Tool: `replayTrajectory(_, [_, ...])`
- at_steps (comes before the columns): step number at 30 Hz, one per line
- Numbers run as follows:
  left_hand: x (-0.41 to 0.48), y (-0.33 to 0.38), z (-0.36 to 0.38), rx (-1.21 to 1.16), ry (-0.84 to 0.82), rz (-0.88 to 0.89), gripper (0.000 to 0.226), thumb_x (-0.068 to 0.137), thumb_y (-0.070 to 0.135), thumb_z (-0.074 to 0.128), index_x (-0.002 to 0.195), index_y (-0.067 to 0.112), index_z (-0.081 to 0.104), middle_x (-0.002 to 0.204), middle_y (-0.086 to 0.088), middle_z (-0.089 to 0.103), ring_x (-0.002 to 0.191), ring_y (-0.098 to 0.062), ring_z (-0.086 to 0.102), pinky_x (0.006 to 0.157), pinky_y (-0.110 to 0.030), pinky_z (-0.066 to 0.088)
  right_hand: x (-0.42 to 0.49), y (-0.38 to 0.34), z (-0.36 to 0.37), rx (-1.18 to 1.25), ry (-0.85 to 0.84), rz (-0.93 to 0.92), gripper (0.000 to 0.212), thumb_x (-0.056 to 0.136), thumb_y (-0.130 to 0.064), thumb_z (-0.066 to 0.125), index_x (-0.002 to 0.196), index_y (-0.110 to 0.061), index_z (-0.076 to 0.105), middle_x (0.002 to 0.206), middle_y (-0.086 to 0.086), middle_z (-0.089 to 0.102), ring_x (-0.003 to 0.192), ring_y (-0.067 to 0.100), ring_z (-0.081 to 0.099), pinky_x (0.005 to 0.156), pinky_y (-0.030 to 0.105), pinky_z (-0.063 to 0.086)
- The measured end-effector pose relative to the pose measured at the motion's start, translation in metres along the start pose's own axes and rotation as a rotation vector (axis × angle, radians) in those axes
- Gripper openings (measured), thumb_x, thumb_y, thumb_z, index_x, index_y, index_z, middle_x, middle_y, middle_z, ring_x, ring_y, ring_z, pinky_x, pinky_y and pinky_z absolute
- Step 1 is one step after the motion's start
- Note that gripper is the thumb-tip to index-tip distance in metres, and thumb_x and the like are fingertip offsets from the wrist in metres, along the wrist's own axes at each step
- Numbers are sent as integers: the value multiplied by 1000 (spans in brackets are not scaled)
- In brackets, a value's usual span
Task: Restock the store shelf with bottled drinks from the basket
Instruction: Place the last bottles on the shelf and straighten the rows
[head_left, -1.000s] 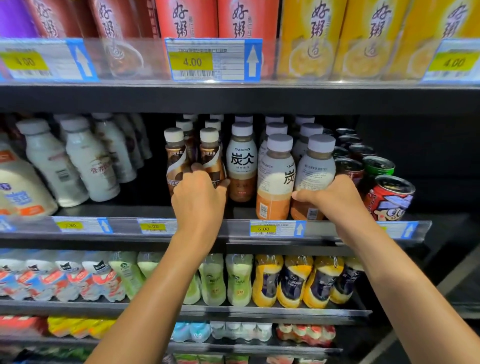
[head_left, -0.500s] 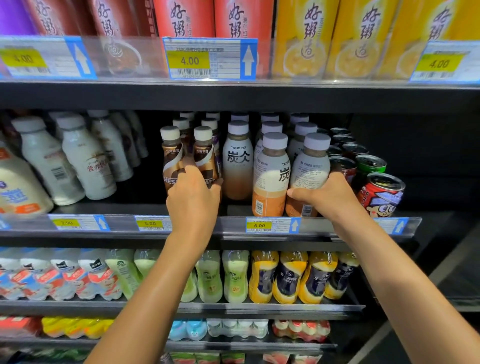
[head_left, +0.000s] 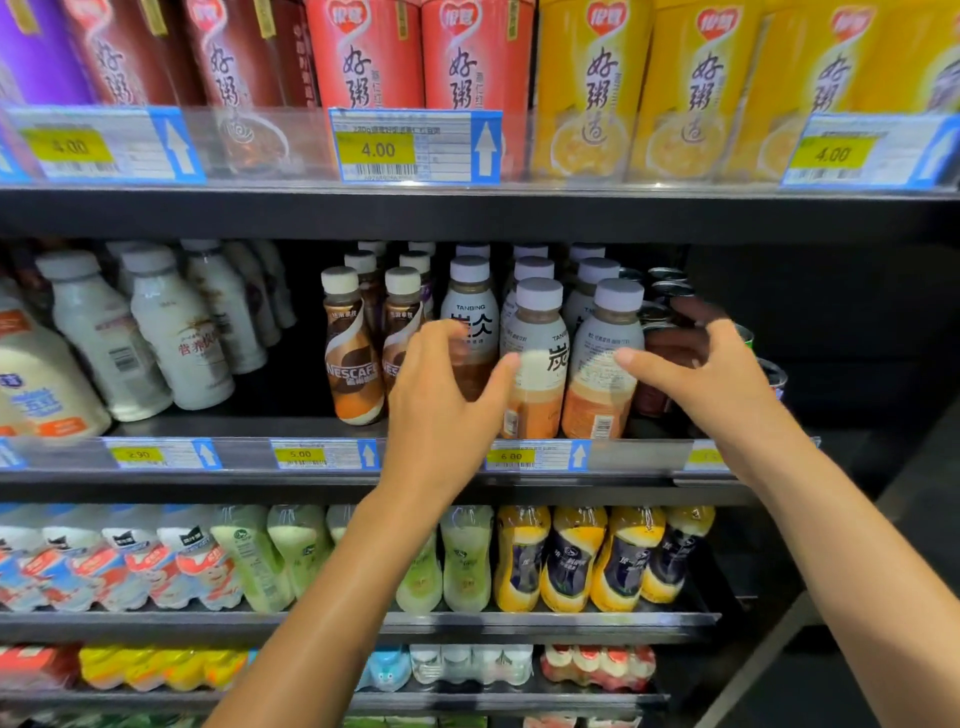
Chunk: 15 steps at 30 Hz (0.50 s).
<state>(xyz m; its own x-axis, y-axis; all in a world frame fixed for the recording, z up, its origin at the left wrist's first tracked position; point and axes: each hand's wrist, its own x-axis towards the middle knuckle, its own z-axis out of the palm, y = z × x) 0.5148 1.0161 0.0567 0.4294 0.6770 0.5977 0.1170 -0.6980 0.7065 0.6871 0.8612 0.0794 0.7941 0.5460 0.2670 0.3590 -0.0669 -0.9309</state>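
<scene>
1. Store shelving fills the view, dark metal shelves stacked in four visible tiers, each front rail carrying price tags.
2. Top tier: tall porridge cans. Counted at the front: one purple, two brown, two red, three yellow. Three tags read 4.00.
3. Middle tier, left: white milk bottles, at least five, more blurred behind.
4. Middle tier, centre: two Nescafe coffee bottles at the front, about four more caps behind them.
5. Right of those: Tanbing bottled drinks, grey caps, three at the front edge in a row, roughly six more behind in three lanes.
6. Far right of that tier: dark drink cans, mostly hidden by the hand; count unclear.
7. Left hand: fingers curled loosely in front of the leftmost Tanbing bottle, thumb out toward the middle one. Hand is motion-blurred, so contact cannot be told; no firm grip visible.
8. Right hand: fingers spread and curved, thumb tip touching or just beside the rightmost front Tanbing bottle, the other fingers over the cans. Nothing held.
9. Third tier: four white bottles with red labels, about five pale green bottles, four yellow bottles.
10. Bottom tier: small multipacks, blurred.
11. Basket not in frame.
</scene>
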Motion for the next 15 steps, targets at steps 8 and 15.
replayTrajectory(8, [-15, 20, 43, 55, -89, -203, 84, 71, 57, 79, 134, 21, 36, 128, -1, 46, 117, -22, 52, 93, -43, 50, -7, 17, 2, 45, -125, -65, 71, 78, -8, 79, 138, -18, 42, 131, -1, 60, 123, 14, 57, 105, 38, 47])
replayTrajectory(15, [-6, 24, 50, 283, -69, -224, 76, 73, 54, 80, 122, 13, 38, 118, -8, 52, 106, -35, 58, 81, -47, 52, 5, 26, 9, -141, -196, -21, 80, 78, -9, 79, 142, -22, 34, 132, -1, 60, 113, 12, 62, 95, 39, 54])
